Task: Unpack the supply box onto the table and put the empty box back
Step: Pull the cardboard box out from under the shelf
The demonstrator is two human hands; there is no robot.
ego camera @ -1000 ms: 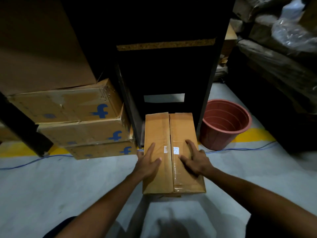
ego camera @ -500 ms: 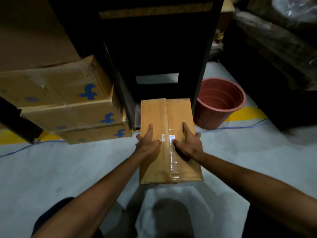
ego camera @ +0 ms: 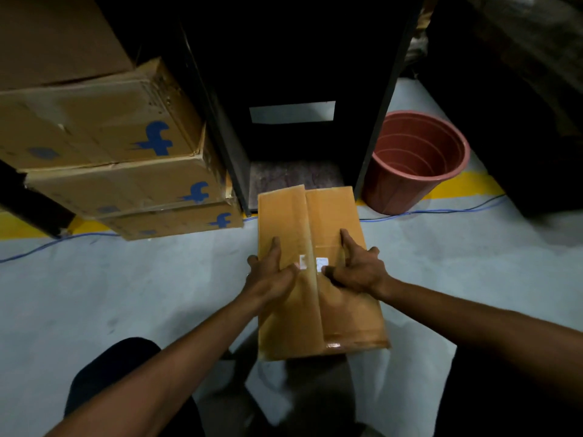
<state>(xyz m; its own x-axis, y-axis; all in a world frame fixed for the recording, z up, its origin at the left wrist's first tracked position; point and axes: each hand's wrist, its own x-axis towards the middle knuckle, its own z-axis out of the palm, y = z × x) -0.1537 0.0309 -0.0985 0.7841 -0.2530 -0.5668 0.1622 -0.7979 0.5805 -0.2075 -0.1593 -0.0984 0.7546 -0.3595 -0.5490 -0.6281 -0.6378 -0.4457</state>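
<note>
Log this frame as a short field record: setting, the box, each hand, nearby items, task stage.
setting: dim storage area, grey floor, dark shelving unit
box: brown cardboard box on the floor, top flaps closed, left flap edge slightly raised
left hand: left hand on the left flap, thumb at the centre seam
right hand: right hand on the right flap, fingers spread and arched
nearby: stacked cartons with blue logos to the left; red bucket to the right; blue cable along the floor
stage: box not yet opened

Dim room, grey floor [ego camera: 94,294] with yellow stripe [ego camera: 467,184]; dark shelving unit [ego camera: 299,58]
</note>
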